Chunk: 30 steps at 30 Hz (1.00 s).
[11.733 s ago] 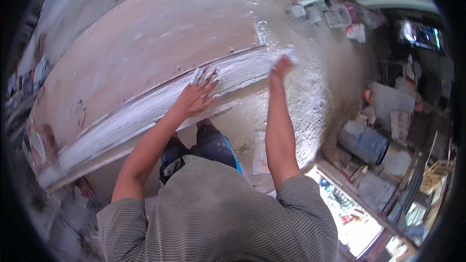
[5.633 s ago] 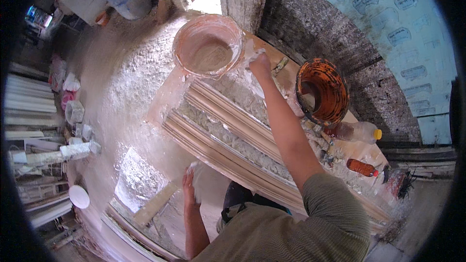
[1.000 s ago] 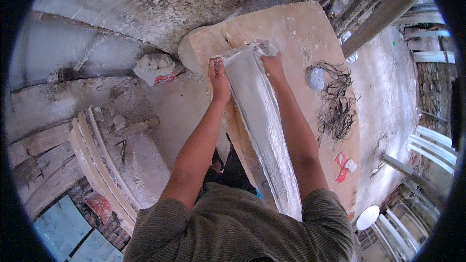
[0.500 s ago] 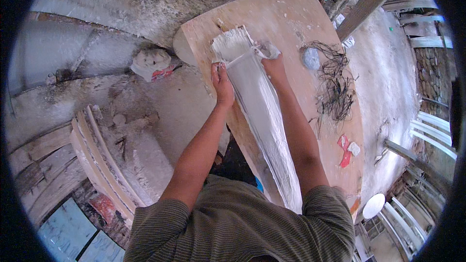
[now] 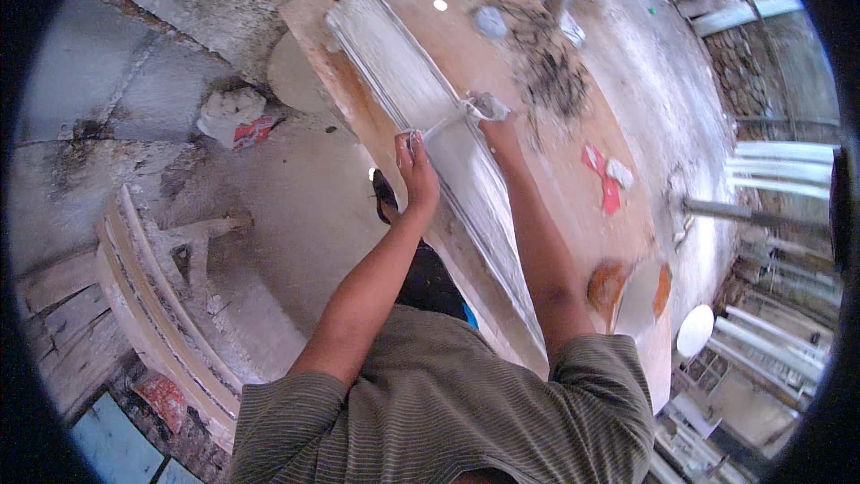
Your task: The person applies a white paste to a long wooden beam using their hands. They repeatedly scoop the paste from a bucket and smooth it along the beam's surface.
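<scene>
- A long white plaster moulding (image 5: 421,116) lies on the brown board surface (image 5: 537,170) in the middle of the frame, its long axis running from the upper left, near the board's far end, down toward the lower right beside the person's body.
- The left hand (image 5: 417,175) sits at the moulding's left edge, about halfway along it — fingers stretched out and pressed flat against the side, not closed around anything.
- The right hand (image 5: 488,112) is on the moulding's right edge, just across from the left; it looks curled around a small white lump (image 5: 484,105), though how tightly I cannot tell.
- The moulding passes between the two hands, its far part ribbed and bright white.
- A tangle of dark fibre (image 5: 546,63) lies on the surface at the upper right, near the right hand.
- Red scraps (image 5: 605,184) lie to the right of the right forearm.
- A wooden frame (image 5: 152,305) rests on the floor at the lower left.
</scene>
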Each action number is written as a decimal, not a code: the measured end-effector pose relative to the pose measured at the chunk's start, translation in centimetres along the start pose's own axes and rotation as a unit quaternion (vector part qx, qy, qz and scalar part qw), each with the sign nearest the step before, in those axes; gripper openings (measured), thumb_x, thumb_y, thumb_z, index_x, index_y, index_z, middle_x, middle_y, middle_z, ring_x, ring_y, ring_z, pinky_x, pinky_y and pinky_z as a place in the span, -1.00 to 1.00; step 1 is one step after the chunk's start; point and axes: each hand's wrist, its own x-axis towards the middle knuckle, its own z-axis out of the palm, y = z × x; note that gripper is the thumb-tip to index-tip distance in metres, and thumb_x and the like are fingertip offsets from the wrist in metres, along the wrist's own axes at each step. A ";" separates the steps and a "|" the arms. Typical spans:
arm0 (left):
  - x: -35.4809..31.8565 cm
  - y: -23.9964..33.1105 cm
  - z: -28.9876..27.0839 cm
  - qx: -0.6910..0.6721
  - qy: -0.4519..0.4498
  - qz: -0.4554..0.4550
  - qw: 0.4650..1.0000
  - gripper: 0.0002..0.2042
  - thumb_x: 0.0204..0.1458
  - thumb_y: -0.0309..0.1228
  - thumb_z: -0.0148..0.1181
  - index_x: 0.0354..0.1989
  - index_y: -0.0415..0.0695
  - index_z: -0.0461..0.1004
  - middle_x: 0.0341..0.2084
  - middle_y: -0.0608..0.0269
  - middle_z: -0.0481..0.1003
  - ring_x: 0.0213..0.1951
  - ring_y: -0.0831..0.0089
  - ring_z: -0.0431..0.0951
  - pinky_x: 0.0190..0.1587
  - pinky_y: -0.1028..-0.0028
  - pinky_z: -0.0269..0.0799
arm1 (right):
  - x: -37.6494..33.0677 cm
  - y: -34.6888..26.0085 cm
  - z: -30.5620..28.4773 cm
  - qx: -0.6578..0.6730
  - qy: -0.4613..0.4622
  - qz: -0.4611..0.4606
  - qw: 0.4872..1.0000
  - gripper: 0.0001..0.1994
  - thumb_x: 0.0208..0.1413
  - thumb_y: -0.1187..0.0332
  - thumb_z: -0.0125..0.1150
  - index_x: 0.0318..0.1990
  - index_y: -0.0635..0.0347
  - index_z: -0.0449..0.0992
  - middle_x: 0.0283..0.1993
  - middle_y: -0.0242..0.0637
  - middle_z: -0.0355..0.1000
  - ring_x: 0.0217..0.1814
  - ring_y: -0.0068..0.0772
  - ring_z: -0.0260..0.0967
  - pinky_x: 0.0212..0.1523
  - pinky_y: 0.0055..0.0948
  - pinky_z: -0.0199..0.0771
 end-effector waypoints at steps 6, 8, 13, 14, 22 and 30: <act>-13.7 -0.3 0.6 0.012 -0.026 -0.037 0.999 -0.74 0.22 -0.25 -0.10 -0.22 -0.26 0.28 -0.30 0.08 0.35 -0.19 0.31 0.30 -0.03 0.37 0.20 | -10.0 5.1 -8.1 0.024 0.018 -0.011 0.999 -0.63 -0.17 0.53 0.15 -0.09 0.27 0.52 -0.22 -0.30 0.52 -0.20 -0.47 0.42 -0.11 -0.50 0.37; -18.3 -0.8 0.9 0.000 -0.037 -0.022 0.999 -0.73 0.22 -0.25 -0.10 -0.21 -0.26 0.28 -0.31 0.08 0.34 -0.19 0.31 0.30 -0.03 0.37 0.20 | -12.8 8.6 -11.1 0.016 0.028 -0.010 0.999 -0.63 -0.17 0.51 0.19 -0.09 0.28 0.52 -0.21 -0.27 0.53 -0.18 -0.48 0.42 -0.11 -0.51 0.36; -29.5 -1.5 0.6 0.015 -0.061 -0.049 0.997 -0.75 0.22 -0.27 -0.11 -0.21 -0.26 0.28 -0.29 0.12 0.33 -0.18 0.36 0.30 -0.01 0.38 0.20 | -24.0 7.5 -16.9 -0.022 0.084 0.085 0.993 -0.61 -0.14 0.50 0.13 -0.05 0.34 0.47 -0.14 -0.27 0.50 -0.12 -0.44 0.39 -0.04 -0.50 0.32; -31.8 -1.8 0.7 0.011 -0.069 -0.045 0.997 -0.75 0.22 -0.27 -0.11 -0.21 -0.26 0.28 -0.29 0.12 0.33 -0.18 0.37 0.30 -0.01 0.38 0.20 | -25.8 8.2 -18.3 -0.023 0.098 0.102 0.990 -0.60 -0.13 0.49 0.12 -0.05 0.35 0.46 -0.13 -0.27 0.49 -0.11 -0.42 0.39 -0.02 -0.49 0.31; -49.8 -4.1 2.3 0.000 -0.059 -0.022 0.998 -0.81 0.23 -0.35 -0.12 -0.21 -0.26 0.27 -0.29 0.14 0.32 -0.20 0.40 0.30 -0.04 0.40 0.23 | -37.5 21.3 -28.3 -0.182 0.088 0.202 0.958 -0.60 -0.16 0.48 0.12 -0.05 0.30 0.45 -0.27 -0.17 0.48 -0.21 -0.16 0.42 -0.09 -0.27 0.37; -68.1 -5.1 2.8 0.043 -0.070 -0.045 0.996 -0.79 0.24 -0.32 -0.14 -0.18 -0.26 0.25 -0.31 0.15 0.31 -0.22 0.40 0.29 -0.06 0.41 0.21 | -52.6 20.7 -39.5 0.053 0.117 0.105 0.986 -0.53 -0.14 0.45 0.18 0.02 0.39 0.34 -0.10 -0.16 0.45 -0.11 -0.31 0.39 -0.04 -0.43 0.33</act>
